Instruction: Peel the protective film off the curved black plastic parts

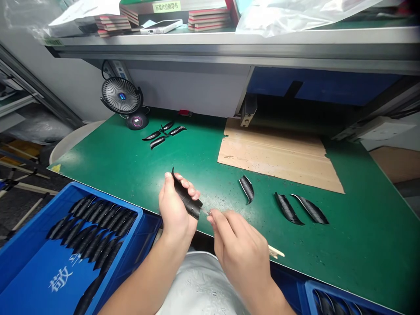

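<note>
My left hand (177, 205) is closed around a black curved piece (187, 199) with a striped, glossy surface, one pointed end rising past my thumb. My right hand (241, 243) grips a thin tool with a pale handle (276, 252); its small metal tip is at the piece's lower end, and whether it touches cannot be made out. On the green table to the right lie three loose pieces of similar shape: one curved black piece (247, 189) nearer my hands, then a second black piece (288, 209) and a third black piece (310, 209) side by side.
A blue bin (140, 210) at lower left holds rows of black pieces. Another blue bin (308, 286) is at lower right. Several more pieces (158, 142), a small fan (122, 96) and a cardboard sheet (278, 153) are on the table. A shelf (210, 50) spans above.
</note>
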{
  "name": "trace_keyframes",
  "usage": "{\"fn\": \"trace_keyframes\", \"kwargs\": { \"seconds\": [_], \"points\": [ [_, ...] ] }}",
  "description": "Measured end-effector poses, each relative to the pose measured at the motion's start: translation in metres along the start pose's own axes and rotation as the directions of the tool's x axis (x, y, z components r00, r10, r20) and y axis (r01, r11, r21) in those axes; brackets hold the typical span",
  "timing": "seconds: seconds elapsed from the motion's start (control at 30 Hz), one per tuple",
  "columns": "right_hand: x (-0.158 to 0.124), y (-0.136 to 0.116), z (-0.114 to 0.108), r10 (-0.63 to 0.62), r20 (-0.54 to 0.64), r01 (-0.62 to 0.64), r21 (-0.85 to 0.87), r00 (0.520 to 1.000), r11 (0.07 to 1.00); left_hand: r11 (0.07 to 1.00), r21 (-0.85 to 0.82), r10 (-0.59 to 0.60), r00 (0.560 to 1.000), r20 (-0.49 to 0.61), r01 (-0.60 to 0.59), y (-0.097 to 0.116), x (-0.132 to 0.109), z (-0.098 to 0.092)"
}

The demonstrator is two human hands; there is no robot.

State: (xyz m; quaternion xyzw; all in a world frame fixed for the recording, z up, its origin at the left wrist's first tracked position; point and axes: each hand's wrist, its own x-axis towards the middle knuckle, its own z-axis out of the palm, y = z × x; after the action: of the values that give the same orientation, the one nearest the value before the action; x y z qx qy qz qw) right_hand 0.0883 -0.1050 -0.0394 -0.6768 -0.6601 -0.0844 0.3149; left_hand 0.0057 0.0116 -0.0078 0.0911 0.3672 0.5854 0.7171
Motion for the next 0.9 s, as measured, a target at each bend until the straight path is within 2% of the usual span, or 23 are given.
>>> {"fn": "trace_keyframes", "kwargs": {
  "seconds": [0.07,0.1,0.17,0.2,0.23,0.27,0.3,0.33,0.37,0.43,0.5,0.53,0.63,0.7,0.8,0.9],
  "points": [
    [-0.004,0.004,0.0,-0.07,-0.12,0.078,0.062,0.99,0.995,0.973,-0.143,-0.192,0.98,-0.054,0.183,0.003,0.009,-0.003],
    [-0.005,0.005,0.0,-0.049,-0.175,0.075,0.146,0.983,0.986,0.937,-0.221,-0.292,0.954,-0.065,0.272,0.005,0.013,-0.004],
    [-0.003,0.004,0.0,0.15,-0.203,-0.061,0.39,0.968,0.919,0.854,-0.34,-0.434,0.9,-0.048,0.394,0.007,0.017,-0.005],
    [0.0,0.002,0.001,0.297,-0.146,-0.183,0.518,0.944,0.835,0.831,-0.362,-0.463,0.886,-0.031,0.422,0.006,0.017,-0.005],
    [0.005,-0.001,0.003,0.427,-0.036,-0.314,0.623,0.904,0.716,0.833,-0.353,-0.462,0.886,-0.018,0.427,0.004,0.015,-0.005],
    [0.009,-0.004,0.007,0.507,0.109,-0.433,0.687,0.855,0.584,0.857,-0.311,-0.435,0.9,-0.006,0.412,0.0,0.014,-0.005],
    [0.013,-0.006,0.011,0.528,0.259,-0.531,0.707,0.809,0.467,0.895,-0.239,-0.385,0.923,0.01,0.376,-0.005,0.013,-0.006],
    [0.016,-0.006,0.017,0.509,0.382,-0.604,0.693,0.771,0.394,0.94,-0.143,-0.31,0.95,0.033,0.311,-0.012,0.013,-0.008],
    [0.016,-0.003,0.023,0.479,0.461,-0.652,0.65,0.747,0.392,0.975,-0.027,-0.218,0.974,0.065,0.22,-0.02,0.016,-0.011],
    [0.008,0.012,0.036,0.478,0.489,-0.684,0.512,0.73,0.52,0.968,0.25,-0.046,0.99,0.133,0.011,-0.037,0.029,-0.021],
    [-0.008,0.039,0.045,0.554,0.403,-0.681,0.333,0.729,0.653,0.861,0.492,0.055,0.985,0.164,-0.13,-0.053,0.053,-0.036],
    [-0.017,0.055,0.047,0.595,0.346,-0.682,0.252,0.726,0.686,0.815,0.559,0.077,0.984,0.159,-0.154,-0.06,0.067,-0.044],
    [-0.038,0.102,0.049,0.681,0.191,-0.703,0.086,0.707,0.706,0.715,0.671,0.103,0.979,0.178,-0.197,-0.071,0.106,-0.063],
    [-0.043,0.124,0.05,0.692,0.122,-0.697,0.0,0.711,0.717,0.636,0.737,0.097,0.971,0.219,-0.23,-0.072,0.122,-0.069],
    [-0.044,0.141,0.054,0.671,0.092,-0.668,-0.069,0.736,0.741,0.528,0.801,0.094,0.958,0.272,-0.28,-0.068,0.128,-0.064],
    [-0.043,0.144,0.047,0.602,0.108,-0.599,-0.059,0.791,0.798,0.48,0.819,0.078,0.945,0.318,-0.315,-0.063,0.116,-0.052]
  ]
}}
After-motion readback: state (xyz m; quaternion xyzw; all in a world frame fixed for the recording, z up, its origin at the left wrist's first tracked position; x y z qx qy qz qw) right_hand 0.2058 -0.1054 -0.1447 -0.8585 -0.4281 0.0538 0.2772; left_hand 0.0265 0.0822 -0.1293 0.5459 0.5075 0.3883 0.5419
